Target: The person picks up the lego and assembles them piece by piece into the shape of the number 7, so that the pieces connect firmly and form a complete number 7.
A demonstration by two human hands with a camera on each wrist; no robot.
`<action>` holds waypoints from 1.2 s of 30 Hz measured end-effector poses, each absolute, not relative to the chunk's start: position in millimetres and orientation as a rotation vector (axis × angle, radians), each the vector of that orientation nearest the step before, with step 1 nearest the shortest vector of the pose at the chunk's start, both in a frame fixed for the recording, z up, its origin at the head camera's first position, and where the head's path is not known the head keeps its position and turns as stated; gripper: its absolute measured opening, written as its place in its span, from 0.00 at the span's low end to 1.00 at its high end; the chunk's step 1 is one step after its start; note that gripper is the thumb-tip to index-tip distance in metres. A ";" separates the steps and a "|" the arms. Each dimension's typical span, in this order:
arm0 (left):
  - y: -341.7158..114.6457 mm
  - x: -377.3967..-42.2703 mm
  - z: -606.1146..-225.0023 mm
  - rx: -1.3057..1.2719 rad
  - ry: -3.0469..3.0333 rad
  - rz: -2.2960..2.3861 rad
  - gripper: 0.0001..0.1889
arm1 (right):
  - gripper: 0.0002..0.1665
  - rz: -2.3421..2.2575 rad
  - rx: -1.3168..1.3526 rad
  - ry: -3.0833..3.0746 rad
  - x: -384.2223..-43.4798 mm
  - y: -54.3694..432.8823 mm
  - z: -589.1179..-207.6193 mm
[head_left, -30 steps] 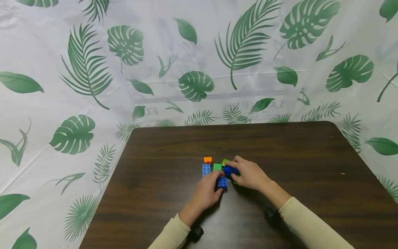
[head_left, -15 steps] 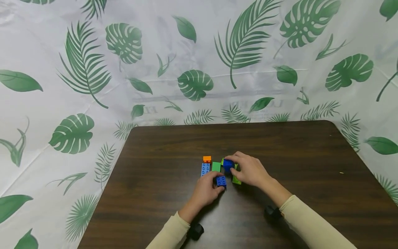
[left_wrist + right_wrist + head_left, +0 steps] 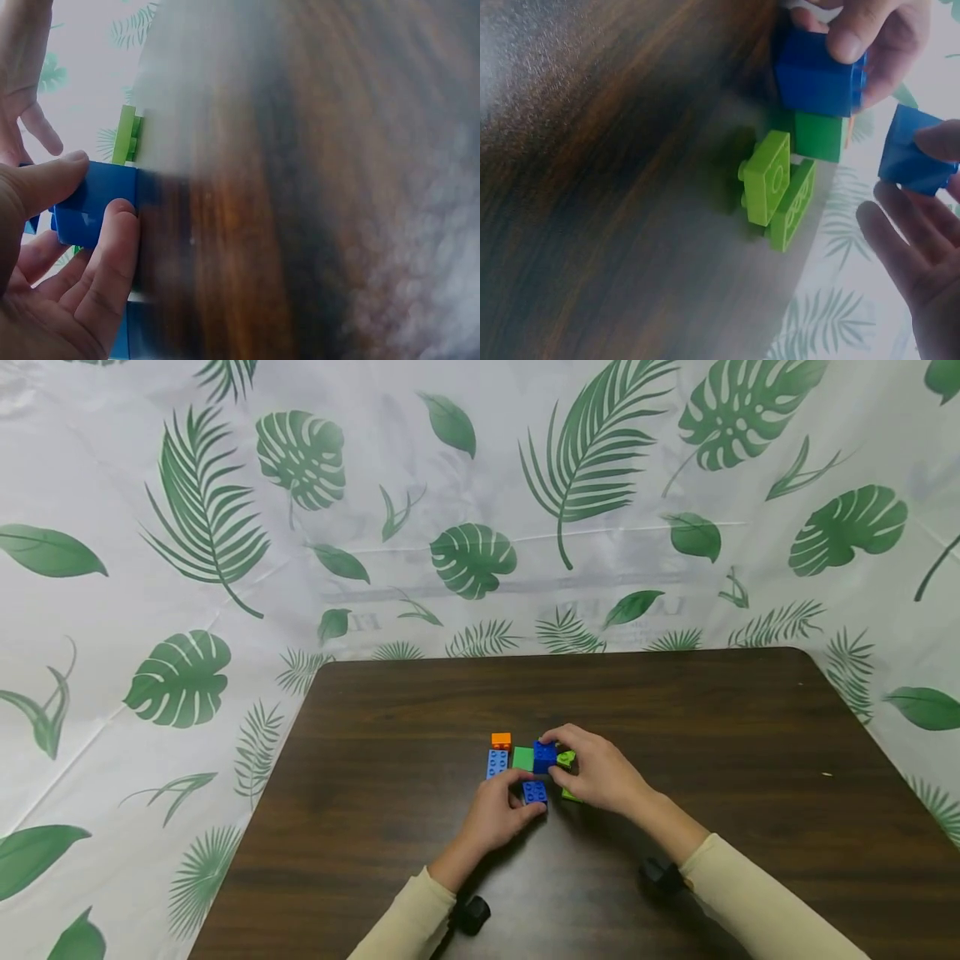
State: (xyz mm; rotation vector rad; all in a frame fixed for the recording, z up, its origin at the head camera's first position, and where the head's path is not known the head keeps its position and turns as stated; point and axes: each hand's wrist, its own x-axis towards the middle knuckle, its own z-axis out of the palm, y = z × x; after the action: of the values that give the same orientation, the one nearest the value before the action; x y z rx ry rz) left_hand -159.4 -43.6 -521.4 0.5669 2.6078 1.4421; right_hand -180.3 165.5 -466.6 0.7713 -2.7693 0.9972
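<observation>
In the head view, my left hand point(image 3: 495, 812) grips a blue toy brick point(image 3: 535, 792), studs up, between thumb and fingers. The left wrist view shows that brick's smooth side point(image 3: 101, 202) under the thumb. My right hand point(image 3: 598, 770) pinches a second blue brick point(image 3: 544, 757), which the right wrist view shows raised off the table. Between the hands lies a green brick point(image 3: 522, 759). Two lime-green plates point(image 3: 767, 178) lie below the right hand, hollow sides up in the right wrist view. The right hand covers part of them in the head view.
Left of the green brick lies a light blue brick point(image 3: 497, 764) with rows of studs. A small orange brick point(image 3: 501, 741) sits just behind it. All rest on a dark wood-grain table point(image 3: 405, 718), backed by a leaf-print sheet point(image 3: 405, 485).
The blue brick in my right hand has moved left and slightly away from me, and has turned. More of the lime-green plates shows. My left hand stays at its brick, its fingers shifted slightly.
</observation>
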 end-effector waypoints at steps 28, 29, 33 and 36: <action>-45.0 -164.5 -523.0 0.526 2.545 1.425 0.21 | 0.25 0.945 1.003 -2.755 -160.5 161.2 -477.4; -44.7 -164.5 -522.9 0.527 2.541 1.420 0.21 | 0.25 0.939 1.003 -2.758 -160.2 161.2 -477.9; -44.6 -165.2 -522.3 0.540 2.522 1.417 0.22 | 0.28 0.925 1.009 -2.766 -161.0 161.9 -480.3; -44.4 -166.6 -520.6 0.547 2.515 1.424 0.23 | 0.29 0.901 1.025 -2.747 -162.5 162.3 -480.3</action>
State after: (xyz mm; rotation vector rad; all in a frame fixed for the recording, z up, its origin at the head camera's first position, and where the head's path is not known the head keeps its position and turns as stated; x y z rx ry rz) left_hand -166.6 -44.4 -520.6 0.5466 2.5151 1.4241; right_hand -162.5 162.3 -480.3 1.0253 -2.7466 0.9013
